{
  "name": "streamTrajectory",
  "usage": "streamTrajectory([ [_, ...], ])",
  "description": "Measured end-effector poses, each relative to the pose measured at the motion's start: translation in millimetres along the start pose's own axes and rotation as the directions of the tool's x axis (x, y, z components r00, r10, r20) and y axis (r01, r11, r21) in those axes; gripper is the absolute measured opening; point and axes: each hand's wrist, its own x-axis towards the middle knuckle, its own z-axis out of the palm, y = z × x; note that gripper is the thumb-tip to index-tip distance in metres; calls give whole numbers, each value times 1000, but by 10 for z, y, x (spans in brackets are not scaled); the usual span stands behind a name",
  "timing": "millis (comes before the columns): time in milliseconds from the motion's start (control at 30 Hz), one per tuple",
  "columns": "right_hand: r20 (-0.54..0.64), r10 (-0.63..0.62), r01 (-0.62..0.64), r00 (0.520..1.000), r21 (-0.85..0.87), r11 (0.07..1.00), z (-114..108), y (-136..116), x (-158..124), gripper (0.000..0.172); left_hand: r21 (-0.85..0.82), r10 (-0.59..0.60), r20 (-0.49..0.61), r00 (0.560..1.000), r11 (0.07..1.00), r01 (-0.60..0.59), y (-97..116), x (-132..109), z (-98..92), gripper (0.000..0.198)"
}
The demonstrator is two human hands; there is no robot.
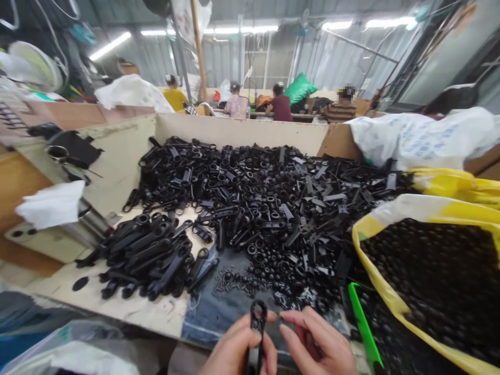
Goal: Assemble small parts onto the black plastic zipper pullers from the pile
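On the far left, a round fan (pixel 33 65) stands at the back. Nearer, a white cloth (pixel 52 204) lies over a metal tube (pixel 95 221). Next comes a pile of long black handles (pixel 146 255) on the pale table (pixel 156 319). Behind a low wall (pixel 234 133), four people sit in a row. In the middle is a big messy heap of black plastic parts (pixel 230 179), and little screws (pixel 230 281) lie in front of it on a dark blue mat (pixel 207 317). Below them, the left hand (pixel 238 346) pinches one black handle with a ring end (pixel 258 325), which stands up close to the right hand (pixel 320 341). The right hand's thumb and finger almost meet; I cannot tell if they hold something tiny. Then comes a bright green edge (pixel 363 325), and on the far right, an open yellow bag (pixel 375 276) full of small, round black bits (pixel 433 276).
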Motion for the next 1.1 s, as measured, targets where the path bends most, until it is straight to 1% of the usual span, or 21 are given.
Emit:
streamTrajectory([
  [67, 20, -96, 97, 995, -21, 995, 1, -44, 71, 10, 51, -26, 39, 999, 998, 24, 18, -38, -76, 45],
  [133, 42, -190, 191, 981, -39, 981, 31, -87, 117, 11, 92, -21, 69, 997, 996, 14, -3, -59, -134, 41],
  [267, 123, -287, 300, 950, -98, 949, 100, -116, 136, 14, 152, 53, 82, 995, 986, -65, -61, -65, -153, 31],
  [367, 147, -302, 322, 942, -137, 937, 110, -114, 134, 16, 250, 141, 88, 986, 955, -159, -67, -68, -121, 26],
  [433, 157, -292, 314, 943, -140, 939, 100, -127, 139, 16, 305, 187, 49, 981, 933, -193, -61, -79, -101, 25],
  [500, 171, -272, 297, 947, -139, 945, 91, -149, 141, 16, 369, 218, -3, 976, 907, -202, -57, -98, -87, 25],
  [600, 178, -246, 271, 953, -131, 954, 96, -162, 111, 13, 482, 258, -42, 965, 852, -207, -59, -134, -77, 24],
  [667, 185, -230, 253, 956, -117, 960, 109, -146, 66, 11, 522, 276, -68, 959, 829, -202, -68, -158, -77, 23],
  [767, 194, -224, 246, 955, -94, 965, 124, -98, -10, 10, 548, 285, -117, 951, 817, -178, -91, -190, -86, 23],
  [833, 198, -249, 273, 948, -106, 956, 122, -66, -48, 12, 559, 287, -128, 949, 812, -170, -107, -201, -91, 23],
  [900, 219, -284, 321, 933, -157, 934, 113, -43, -69, 17, 553, 291, -127, 948, 814, -176, -118, -196, -96, 24],
  [1000, 278, -331, 399, 902, -241, 885, 109, -26, -81, 26, 523, 314, -102, 944, 824, -217, -131, -148, -115, 25],
  [1100, 326, -350, 446, 878, -293, 846, 157, -25, -106, 32, 505, 349, -83, 933, 822, -262, -153, -64, -168, 33],
])
